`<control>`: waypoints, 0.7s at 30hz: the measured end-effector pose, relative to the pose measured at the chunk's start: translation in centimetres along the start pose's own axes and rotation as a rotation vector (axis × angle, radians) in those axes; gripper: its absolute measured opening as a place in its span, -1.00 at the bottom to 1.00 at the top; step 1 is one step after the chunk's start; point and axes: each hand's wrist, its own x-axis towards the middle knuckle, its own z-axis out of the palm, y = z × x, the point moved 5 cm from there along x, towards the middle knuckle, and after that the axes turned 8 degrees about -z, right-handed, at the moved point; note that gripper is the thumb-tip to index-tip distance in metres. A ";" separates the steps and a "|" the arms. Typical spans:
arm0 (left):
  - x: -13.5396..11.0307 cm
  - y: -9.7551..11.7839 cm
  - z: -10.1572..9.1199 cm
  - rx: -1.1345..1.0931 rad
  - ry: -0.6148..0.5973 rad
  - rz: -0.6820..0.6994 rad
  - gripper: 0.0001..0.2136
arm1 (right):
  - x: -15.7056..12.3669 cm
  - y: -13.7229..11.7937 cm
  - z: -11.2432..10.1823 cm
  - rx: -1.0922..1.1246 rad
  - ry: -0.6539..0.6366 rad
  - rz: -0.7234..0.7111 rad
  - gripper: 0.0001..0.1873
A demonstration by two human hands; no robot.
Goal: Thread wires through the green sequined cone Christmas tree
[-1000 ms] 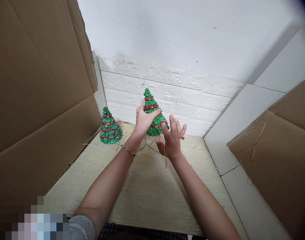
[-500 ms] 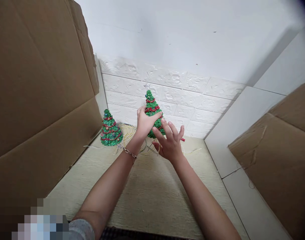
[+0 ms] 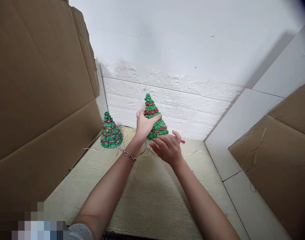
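Hand (image 3: 144,125) around tilted tree (image 3: 158,127), tip (image 3: 147,96) up

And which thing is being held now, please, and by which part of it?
The left grip holds the central decorated tree by its left side, about halfway up. Whether the right grip, near the tree's base, holds anything cannot be told.

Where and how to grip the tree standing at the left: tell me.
Probably around its middle, from the near side. The left tree stands upright and tapers, so mid-height is slimmer than the base; cardboard rises to its left and wires lie to its right.
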 end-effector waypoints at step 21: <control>-0.1 0.4 0.2 -0.002 -0.034 0.032 -0.57 | 0.2 1.8 -0.1 0.141 0.178 0.222 -0.75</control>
